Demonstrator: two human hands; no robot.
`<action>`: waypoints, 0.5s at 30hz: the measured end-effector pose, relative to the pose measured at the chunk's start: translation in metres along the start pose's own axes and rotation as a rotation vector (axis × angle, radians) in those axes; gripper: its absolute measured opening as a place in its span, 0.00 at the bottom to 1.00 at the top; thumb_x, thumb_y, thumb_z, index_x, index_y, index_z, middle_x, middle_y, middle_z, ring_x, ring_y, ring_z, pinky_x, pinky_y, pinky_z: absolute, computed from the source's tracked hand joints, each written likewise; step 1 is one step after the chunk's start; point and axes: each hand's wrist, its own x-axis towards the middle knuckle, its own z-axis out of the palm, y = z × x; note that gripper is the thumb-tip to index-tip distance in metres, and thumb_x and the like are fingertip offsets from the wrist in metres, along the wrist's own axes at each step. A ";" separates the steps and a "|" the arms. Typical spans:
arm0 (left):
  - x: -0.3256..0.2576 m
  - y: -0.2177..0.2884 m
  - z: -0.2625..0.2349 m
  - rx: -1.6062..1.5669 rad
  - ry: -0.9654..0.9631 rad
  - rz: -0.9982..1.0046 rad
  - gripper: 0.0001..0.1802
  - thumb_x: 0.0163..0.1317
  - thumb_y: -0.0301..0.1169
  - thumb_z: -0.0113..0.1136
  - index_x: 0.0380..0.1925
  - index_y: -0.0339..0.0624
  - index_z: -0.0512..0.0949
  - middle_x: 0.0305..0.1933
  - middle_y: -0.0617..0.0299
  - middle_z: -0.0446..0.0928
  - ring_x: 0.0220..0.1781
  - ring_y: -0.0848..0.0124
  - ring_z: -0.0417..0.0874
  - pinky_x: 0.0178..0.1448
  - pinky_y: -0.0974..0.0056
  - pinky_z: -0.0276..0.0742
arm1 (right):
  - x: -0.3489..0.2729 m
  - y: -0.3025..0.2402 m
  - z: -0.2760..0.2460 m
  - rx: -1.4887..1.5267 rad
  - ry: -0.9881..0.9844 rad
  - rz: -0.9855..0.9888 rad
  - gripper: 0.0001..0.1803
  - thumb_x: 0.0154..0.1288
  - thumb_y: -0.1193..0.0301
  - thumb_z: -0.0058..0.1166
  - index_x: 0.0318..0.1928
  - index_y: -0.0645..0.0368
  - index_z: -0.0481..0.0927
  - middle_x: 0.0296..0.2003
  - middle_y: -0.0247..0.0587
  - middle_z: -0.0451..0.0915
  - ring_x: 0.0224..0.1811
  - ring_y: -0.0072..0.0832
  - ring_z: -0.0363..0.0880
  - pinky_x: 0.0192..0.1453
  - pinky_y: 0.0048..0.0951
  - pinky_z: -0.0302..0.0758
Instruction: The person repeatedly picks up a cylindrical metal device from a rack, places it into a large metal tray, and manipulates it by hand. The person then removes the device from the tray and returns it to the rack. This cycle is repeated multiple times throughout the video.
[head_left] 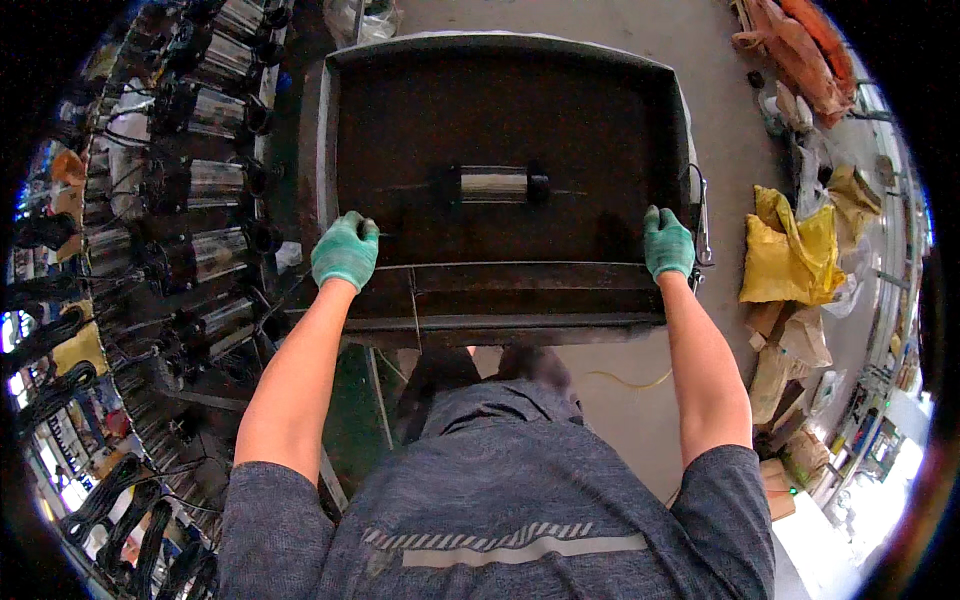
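A large, dark rectangular tray [325, 150] with raised walls lies in front of me at waist height. My left hand [345, 250], in a green glove with darkened fingertips, is closed on its left side near the front corner. On the opposite side my right hand [668, 243], gloved the same way, is closed at the right wall. Most fingers of both hands are hidden behind the thumbs and the edge. Between the hands, a silver cylinder with black ends [493, 185] lies crosswise in the tray, a thin line running out from either end.
Several similar silver-and-black cylinders [218, 178] with black cables stand in a row at the left. A wrench [704, 225] hangs by the tray's right wall. Yellow bags [790, 255], cardboard and red-orange sacks [800, 55] line the right. A yellow cord [630, 382] lies on the floor.
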 end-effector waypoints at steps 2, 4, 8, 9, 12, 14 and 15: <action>-0.001 0.000 -0.002 -0.078 0.008 0.019 0.16 0.73 0.46 0.53 0.45 0.47 0.81 0.50 0.50 0.84 0.51 0.45 0.84 0.53 0.43 0.80 | -0.001 -0.001 -0.002 0.012 -0.008 0.008 0.26 0.78 0.43 0.40 0.50 0.49 0.82 0.46 0.56 0.86 0.51 0.60 0.82 0.53 0.57 0.78; 0.002 -0.011 0.006 -0.133 0.090 0.097 0.12 0.71 0.41 0.58 0.44 0.47 0.81 0.48 0.49 0.83 0.50 0.45 0.83 0.53 0.44 0.79 | -0.003 -0.003 -0.004 0.019 -0.022 0.031 0.26 0.78 0.43 0.39 0.51 0.48 0.82 0.46 0.56 0.86 0.51 0.60 0.83 0.53 0.58 0.78; 0.020 -0.023 0.004 -0.073 0.064 0.184 0.09 0.67 0.37 0.63 0.42 0.47 0.82 0.47 0.50 0.82 0.51 0.47 0.82 0.56 0.45 0.78 | 0.001 -0.001 -0.006 0.009 -0.080 0.022 0.27 0.77 0.43 0.39 0.50 0.49 0.81 0.46 0.56 0.86 0.51 0.59 0.83 0.54 0.58 0.78; 0.024 -0.014 -0.004 -0.026 0.071 0.224 0.09 0.66 0.37 0.63 0.42 0.47 0.82 0.47 0.50 0.82 0.51 0.47 0.82 0.56 0.46 0.78 | 0.002 -0.001 -0.005 0.019 -0.092 0.027 0.27 0.77 0.43 0.39 0.50 0.49 0.81 0.46 0.56 0.86 0.51 0.59 0.83 0.54 0.58 0.78; 0.038 0.015 -0.015 0.027 0.092 0.412 0.11 0.64 0.35 0.65 0.44 0.45 0.82 0.47 0.50 0.82 0.51 0.47 0.82 0.58 0.47 0.77 | -0.003 -0.006 -0.014 0.049 -0.097 0.029 0.26 0.78 0.44 0.39 0.48 0.50 0.81 0.46 0.54 0.86 0.50 0.58 0.83 0.53 0.57 0.78; 0.045 0.049 -0.013 -0.012 0.121 0.562 0.12 0.63 0.34 0.64 0.44 0.44 0.83 0.48 0.50 0.82 0.52 0.46 0.81 0.58 0.47 0.77 | -0.003 -0.004 -0.016 0.075 -0.089 0.020 0.25 0.78 0.45 0.39 0.47 0.50 0.81 0.45 0.53 0.86 0.50 0.57 0.83 0.53 0.57 0.79; 0.045 0.073 -0.011 -0.076 0.077 0.557 0.12 0.63 0.34 0.64 0.45 0.44 0.83 0.49 0.49 0.81 0.53 0.46 0.81 0.60 0.48 0.77 | -0.002 -0.002 -0.013 0.075 -0.067 0.014 0.24 0.78 0.46 0.39 0.46 0.51 0.81 0.44 0.51 0.86 0.49 0.55 0.84 0.52 0.56 0.79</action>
